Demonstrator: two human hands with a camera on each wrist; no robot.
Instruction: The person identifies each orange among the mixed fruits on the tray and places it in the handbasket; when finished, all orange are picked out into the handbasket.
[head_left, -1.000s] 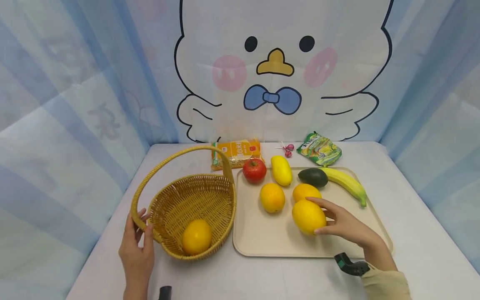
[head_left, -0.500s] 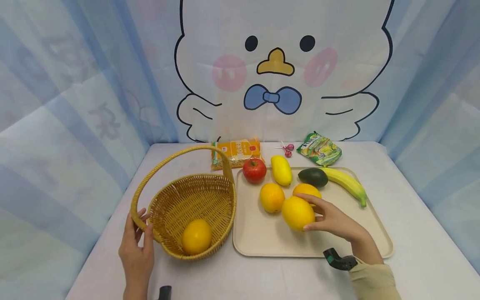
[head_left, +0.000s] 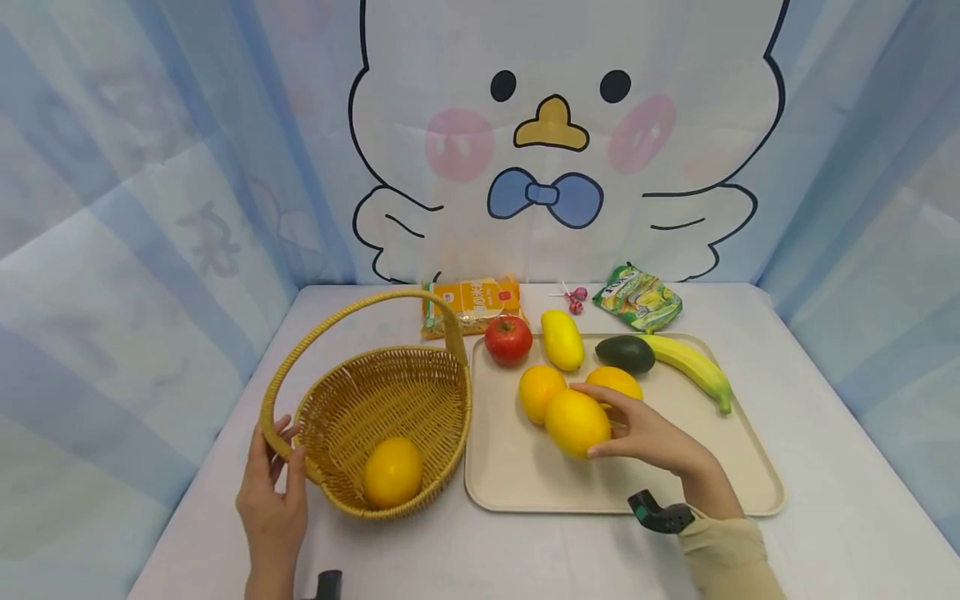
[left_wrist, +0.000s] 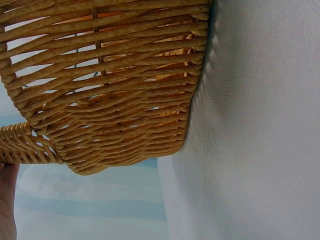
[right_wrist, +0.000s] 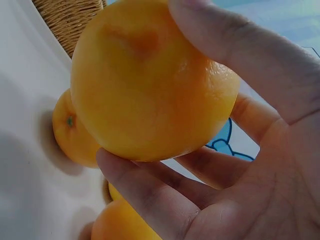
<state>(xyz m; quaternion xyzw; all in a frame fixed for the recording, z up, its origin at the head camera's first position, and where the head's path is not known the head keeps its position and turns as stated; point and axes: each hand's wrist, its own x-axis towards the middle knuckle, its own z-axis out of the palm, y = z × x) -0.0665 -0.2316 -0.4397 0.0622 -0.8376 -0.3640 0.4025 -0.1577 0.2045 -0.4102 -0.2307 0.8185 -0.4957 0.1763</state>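
My right hand grips a large yellow-orange citrus fruit between thumb and fingers, holding it up over the beige tray. In the head view this fruit overlaps an orange on the tray, and a second orange is partly behind my fingers. At the left, my left hand holds the woven basket by the lower end of its handle. The basket stands on the table, its opening leaning towards me. One yellow-orange fruit lies inside it near the front.
Along the tray's back lie a red apple, a yellow mango, a dark green avocado and a banana. Behind the tray are an orange packet, lollipops and a green snack bag. Printed curtains enclose the table.
My right hand has carried the citrus fruit leftwards over the tray, from in front of the right orange to in front of the left one. My left hand and the basket have stayed put.
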